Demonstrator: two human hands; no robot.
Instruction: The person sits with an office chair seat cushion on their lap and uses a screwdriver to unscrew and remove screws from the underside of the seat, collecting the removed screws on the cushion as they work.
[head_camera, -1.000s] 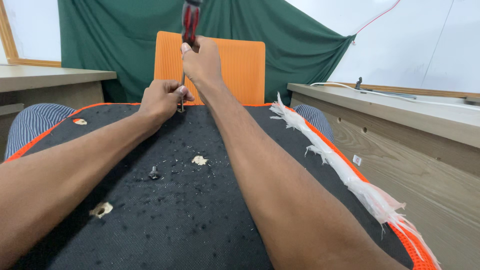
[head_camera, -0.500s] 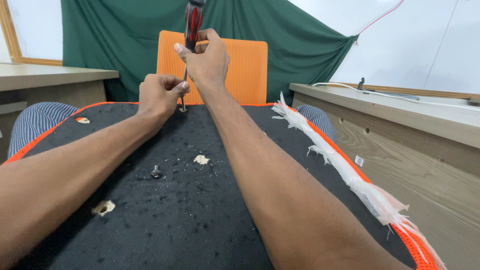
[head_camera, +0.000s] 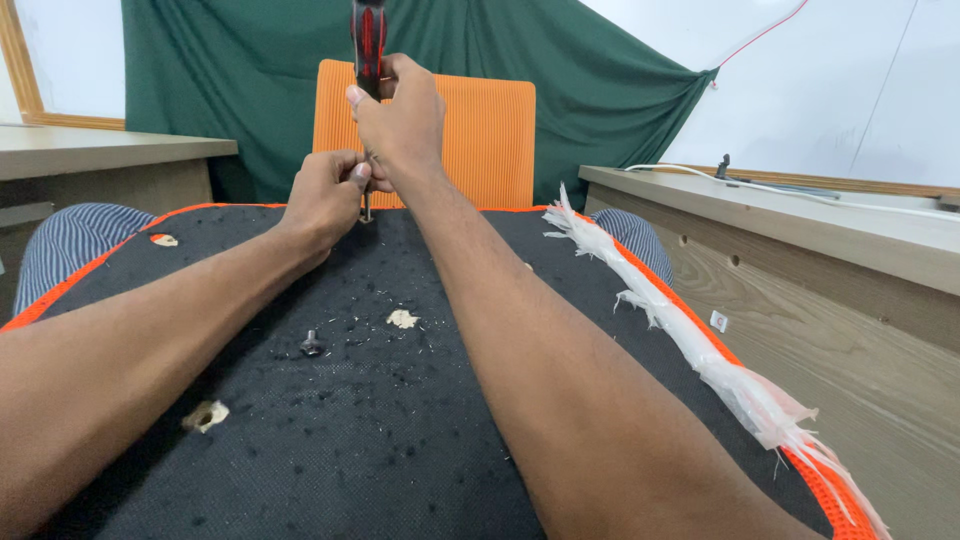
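Screwdriver (head_camera: 368, 40), red/black handle, stands upright at the far edge of the black fabric panel (head_camera: 330, 440). Right hand (head_camera: 400, 115) wraps the handle; left hand (head_camera: 325, 195) pinches the shaft near the tip. Risk: tip slips, jabs left fingers w/ downward push.

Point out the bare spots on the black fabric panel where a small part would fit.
The black fabric panel is bare between the dark screw head and the right forearm, and between that forearm and the frayed white plastic strip. It is crowded at the far edge, where the left hand and right hand work the red-and-black screwdriver.
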